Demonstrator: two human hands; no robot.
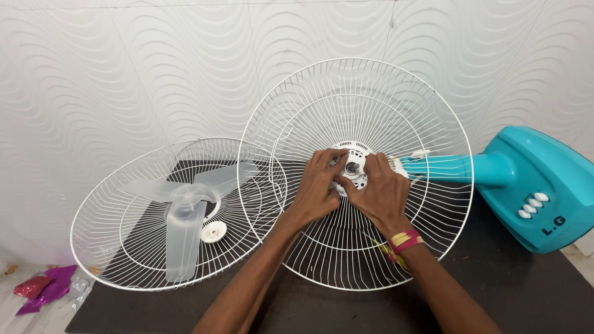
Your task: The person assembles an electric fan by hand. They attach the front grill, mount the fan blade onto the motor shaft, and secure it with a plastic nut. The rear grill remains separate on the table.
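At the far left, on the pale floor beside the table, lie crumpled scraps of magenta foil (44,288). Next comes a white wire fan guard (111,247), lying dish-like on the dark table (532,291) and leaning against the white wavy-patterned wall (124,68). Inside it rest a translucent three-bladed fan blade (182,210) and, just beside the blade's hub, a small round white plastic nut (213,232). To the right of this, a second white wire guard, the rear guard (371,93), stands nearly upright, its rim overlapping the edge of the first guard. Both hands meet at its centre. The left hand (317,188) reaches in from below, its fingers curled and its fingertips pressed on the white round mounting plate (359,162) at the guard's hub, by the metal motor shaft (352,167). The right hand (382,190), with red and yellow thread bands at the wrist, lies just beside it, touching it, fingers bent down over the same plate; whether either hand pinches a small part there I cannot tell. Beyond the right hand, a teal fan neck (445,167) runs rightward behind the guard's wires to the teal fan base (544,185), which lies tipped over at the table's right end and carries a cluster of white push buttons (533,205).
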